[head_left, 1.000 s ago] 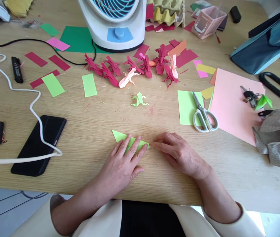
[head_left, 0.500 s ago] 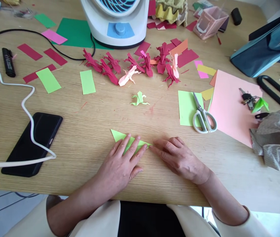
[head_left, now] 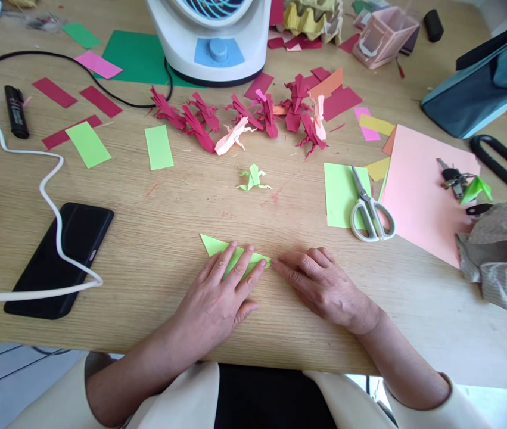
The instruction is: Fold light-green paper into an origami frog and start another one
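Note:
A light-green folded paper (head_left: 215, 245), narrowing to a point on its right, lies on the table in front of me. My left hand (head_left: 221, 301) rests flat across it with fingers spread, hiding part of the sheet. At the pointed right end, my right hand (head_left: 322, 286) has its fingers drawn together at the tip; whether they grip the paper or only press it is hard to see. Beyond the hands sits a small light-green paper frog (head_left: 254, 177). White-handled scissors (head_left: 370, 217) lie on a light-green sheet (head_left: 338, 193) to the right.
Several dark-red folded paper figures (head_left: 295, 104) stand in a cluster before a white-and-blue fan-like appliance (head_left: 217, 53). A black phone (head_left: 52, 274) under a white cable (head_left: 59, 220) lies left. Pink paper (head_left: 427, 202), keys (head_left: 454, 182) and a translucent bag (head_left: 498, 250) are right.
The right fingertips have shifted very slightly left at the paper's tip. The left hand and the paper stay in place; the view has turned a little.

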Action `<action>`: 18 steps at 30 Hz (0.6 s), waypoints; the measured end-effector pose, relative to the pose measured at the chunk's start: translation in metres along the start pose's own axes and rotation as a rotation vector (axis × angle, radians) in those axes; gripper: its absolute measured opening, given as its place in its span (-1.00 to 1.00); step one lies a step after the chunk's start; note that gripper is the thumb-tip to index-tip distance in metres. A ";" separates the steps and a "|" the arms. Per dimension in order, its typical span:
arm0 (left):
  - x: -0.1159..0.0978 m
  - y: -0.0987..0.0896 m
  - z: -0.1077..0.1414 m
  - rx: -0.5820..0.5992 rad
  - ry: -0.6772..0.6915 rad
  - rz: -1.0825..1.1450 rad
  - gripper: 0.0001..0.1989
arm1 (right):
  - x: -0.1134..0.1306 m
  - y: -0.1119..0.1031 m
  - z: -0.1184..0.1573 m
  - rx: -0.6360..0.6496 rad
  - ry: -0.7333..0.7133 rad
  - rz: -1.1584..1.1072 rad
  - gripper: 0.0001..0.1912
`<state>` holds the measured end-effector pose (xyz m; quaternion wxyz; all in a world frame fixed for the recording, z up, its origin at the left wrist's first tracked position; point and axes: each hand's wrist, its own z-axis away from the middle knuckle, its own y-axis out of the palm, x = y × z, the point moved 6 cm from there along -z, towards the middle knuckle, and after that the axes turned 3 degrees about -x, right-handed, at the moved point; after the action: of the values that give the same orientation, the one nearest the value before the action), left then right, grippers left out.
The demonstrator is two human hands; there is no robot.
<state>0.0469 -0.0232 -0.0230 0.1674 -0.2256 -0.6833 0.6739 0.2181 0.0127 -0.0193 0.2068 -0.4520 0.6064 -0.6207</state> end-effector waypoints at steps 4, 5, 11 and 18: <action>0.000 -0.001 -0.001 0.006 -0.011 -0.004 -0.39 | 0.002 0.001 -0.001 -0.020 0.007 0.017 -0.46; 0.000 -0.001 -0.001 0.008 -0.012 -0.005 -0.39 | 0.003 0.001 -0.002 -0.029 0.010 0.025 -0.46; -0.002 -0.001 -0.003 0.022 -0.020 -0.020 -0.35 | 0.007 0.001 -0.003 -0.053 0.024 0.090 -0.50; -0.006 0.001 -0.004 0.033 -0.052 -0.025 -0.28 | 0.008 0.001 -0.004 -0.031 0.027 0.093 -0.51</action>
<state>0.0545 -0.0231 -0.0229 0.1614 -0.1967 -0.6791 0.6885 0.2102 0.0085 -0.0176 0.2201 -0.4179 0.6392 -0.6070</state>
